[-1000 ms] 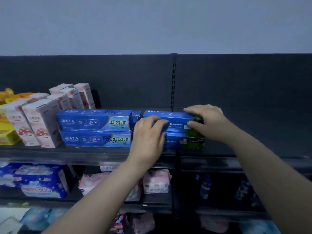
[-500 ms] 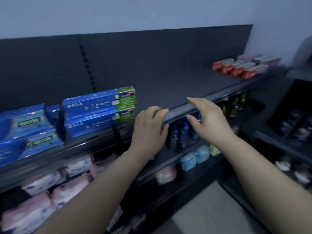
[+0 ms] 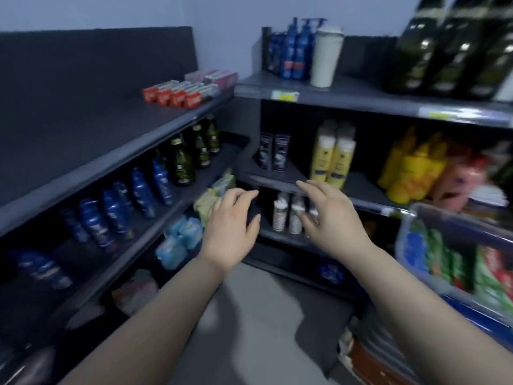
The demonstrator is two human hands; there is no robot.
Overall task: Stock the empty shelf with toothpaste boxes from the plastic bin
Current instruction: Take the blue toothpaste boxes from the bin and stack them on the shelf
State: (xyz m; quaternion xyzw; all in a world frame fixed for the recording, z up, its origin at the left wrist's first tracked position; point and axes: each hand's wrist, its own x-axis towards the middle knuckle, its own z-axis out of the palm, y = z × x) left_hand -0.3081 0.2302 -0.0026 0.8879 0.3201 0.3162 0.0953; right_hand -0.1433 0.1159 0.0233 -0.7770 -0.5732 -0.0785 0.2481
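Observation:
A clear plastic bin [image 3: 433,215] shows at the right edge, with several toothpaste boxes [image 3: 458,262] in blue, green and red standing in it. The dark top shelf [image 3: 91,129] runs along the left, mostly bare, with red boxes [image 3: 173,95] at its far end. My left hand [image 3: 230,226] and my right hand [image 3: 330,215] hover in mid-air in front of the corner shelving. Both hold nothing and their fingers are loosely spread. My right hand is left of the bin, apart from it. The stacked blue toothpaste boxes are out of view.
Blue and dark green bottles [image 3: 155,179] line the second shelf on the left. The corner unit holds yellow bottles [image 3: 333,157], blue pump bottles [image 3: 294,48] and a white tumbler [image 3: 326,56]. Grey floor [image 3: 249,315] lies below my arms.
My hands let go of the stacked blue toothpaste boxes and drew back. My view swung right, from that stack to the corner shelving and the bin.

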